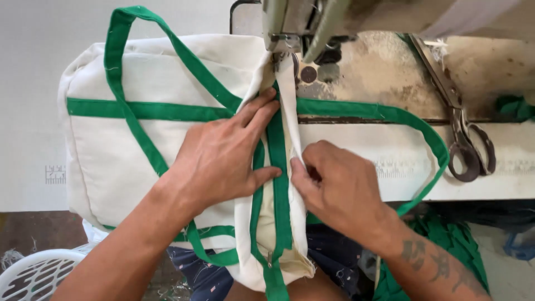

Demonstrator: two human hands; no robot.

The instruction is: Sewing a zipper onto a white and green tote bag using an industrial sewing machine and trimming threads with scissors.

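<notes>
A cream canvas bag (139,145) with green trim lies across the near edge of the desk (501,173), most of its body hanging past that edge toward the person's lap. Its long axis runs side to side, while the green zipper band (277,167) runs straight away from the person, its far end pointing at the sewing machine head (295,28). The top fold of the bag sits right under the machine's foot, so there is little room on that side.

The left hand (223,156) lies flat on the bag just left of the zipper band, fingers stretched out and pressing the cloth down, closed on nothing. The right hand (340,189) is just right of the band, its grip pinched shut on the cream edge of the bag beside the zipper.

One green handle (120,67) loops over the bag's left part; the other handle (423,134) arcs out to the right of the band, across the bare desk. Beyond that loop, well right of the bag, a pair of scissors (462,128) lies on the desk, blades pointing away. Below the bag's left corner a white plastic basket (33,273) shows; green fabric scraps (446,239) hang below the right hand.
</notes>
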